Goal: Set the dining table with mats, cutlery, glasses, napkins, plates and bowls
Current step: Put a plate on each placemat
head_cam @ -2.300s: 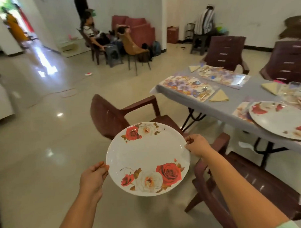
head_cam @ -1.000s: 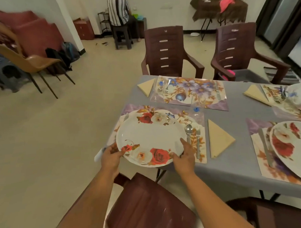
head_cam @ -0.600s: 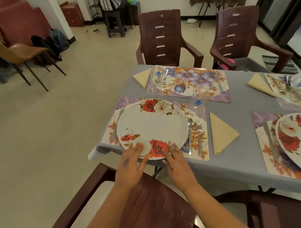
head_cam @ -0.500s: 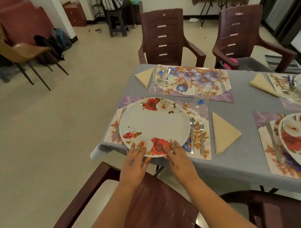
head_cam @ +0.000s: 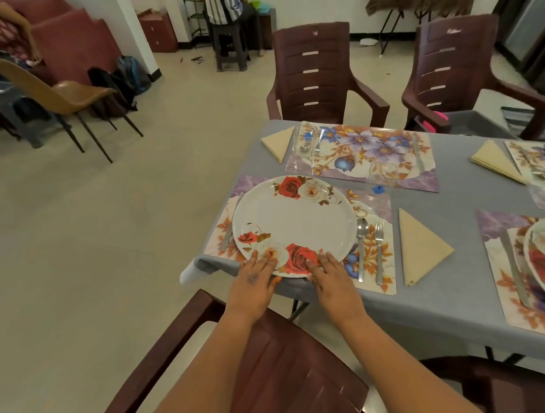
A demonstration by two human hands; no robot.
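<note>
Only the head view here, looking down over a chair back at the near corner of the counter (head_cam: 423, 306), which has a grey cloth on it. The rose plate (head_cam: 293, 224) sits flat on the floral mat (head_cam: 372, 264) at this place. Left hand (head_cam: 255, 284) and right hand (head_cam: 332, 281) are both flat, fingers straight, fingertips resting on the near rim of the plate, a little apart from each other, gripping nothing. Looks to me like the plate-placing step for this setting, with the hands just nudging it square on the mat.

Spoon (head_cam: 362, 246) and fork (head_cam: 379, 249) lie just right of the plate, a knife (head_cam: 232, 229) pokes out at its left edge, and the folded napkin (head_cam: 421, 247) is beside the mat. The far mat (head_cam: 365, 153) across the counter has cutlery and a napkin but no plate, so I'd guess that's next: fetch another plate and centre it there. Can't make out any bowls, and glasses are hard to tell.
</note>
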